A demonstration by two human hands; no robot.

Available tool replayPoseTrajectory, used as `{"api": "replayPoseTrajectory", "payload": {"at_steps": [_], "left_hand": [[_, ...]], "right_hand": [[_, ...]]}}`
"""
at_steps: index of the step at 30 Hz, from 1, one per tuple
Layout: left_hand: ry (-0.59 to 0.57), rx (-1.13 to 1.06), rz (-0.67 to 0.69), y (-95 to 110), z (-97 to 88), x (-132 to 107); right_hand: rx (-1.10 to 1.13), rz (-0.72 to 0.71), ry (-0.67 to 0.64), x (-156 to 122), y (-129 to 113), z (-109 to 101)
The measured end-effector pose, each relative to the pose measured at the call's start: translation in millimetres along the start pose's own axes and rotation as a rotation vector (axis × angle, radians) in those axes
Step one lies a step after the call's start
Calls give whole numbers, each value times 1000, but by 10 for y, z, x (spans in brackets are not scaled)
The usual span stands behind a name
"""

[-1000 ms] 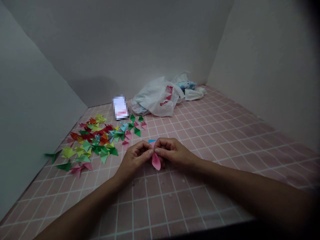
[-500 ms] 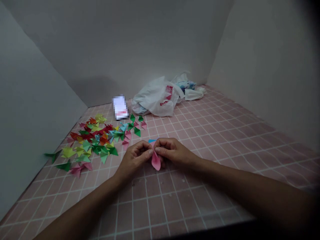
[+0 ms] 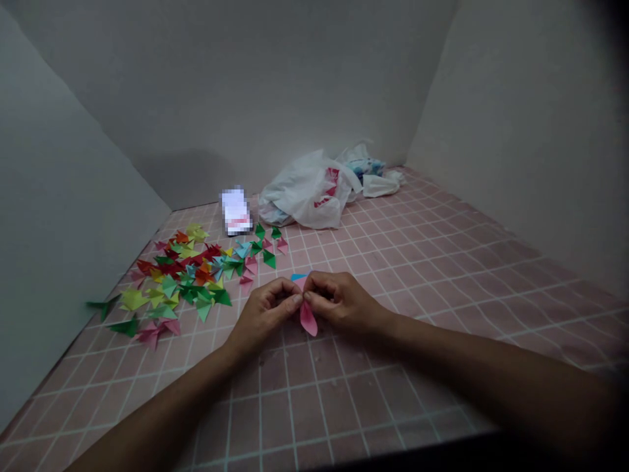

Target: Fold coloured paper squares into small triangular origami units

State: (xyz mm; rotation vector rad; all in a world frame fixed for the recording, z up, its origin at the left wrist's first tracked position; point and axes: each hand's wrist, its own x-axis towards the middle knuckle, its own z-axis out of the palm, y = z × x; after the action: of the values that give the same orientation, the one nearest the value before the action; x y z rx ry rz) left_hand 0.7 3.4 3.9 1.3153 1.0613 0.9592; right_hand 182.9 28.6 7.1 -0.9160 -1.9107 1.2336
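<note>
My left hand (image 3: 265,313) and my right hand (image 3: 339,298) meet at the middle of the pink checked tabletop (image 3: 393,275). Both pinch a small folded pink paper piece (image 3: 307,317) between thumb and fingertips, its pointed end hanging down toward me. A bit of blue paper (image 3: 298,276) shows just behind my fingers. To the left lies a scattered heap of folded paper pieces (image 3: 189,272) in green, yellow, red, pink and light blue.
White plastic bags (image 3: 309,190) lie crumpled at the back by the corner, with more white wrapping (image 3: 376,177) to their right. A small blurred white pack (image 3: 236,211) stands behind the heap. Grey walls close in on the left, back and right.
Both hands stay in place pinching the pink piece. The piece has tilted slightly, its tip now pointing a little more to the right.
</note>
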Motion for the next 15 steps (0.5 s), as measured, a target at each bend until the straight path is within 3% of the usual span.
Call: {"api": "replayPoseTrajectory", "payload": {"at_steps": [4, 11, 15], "left_hand": [[25, 13, -36, 34, 14, 1], [45, 145, -55, 100, 19, 10], [12, 172, -82, 106, 27, 7]], "right_hand": [[-44, -29, -16, 4, -14, -24], [236, 106, -165, 13, 54, -24], [164, 58, -149, 20, 85, -22]]}}
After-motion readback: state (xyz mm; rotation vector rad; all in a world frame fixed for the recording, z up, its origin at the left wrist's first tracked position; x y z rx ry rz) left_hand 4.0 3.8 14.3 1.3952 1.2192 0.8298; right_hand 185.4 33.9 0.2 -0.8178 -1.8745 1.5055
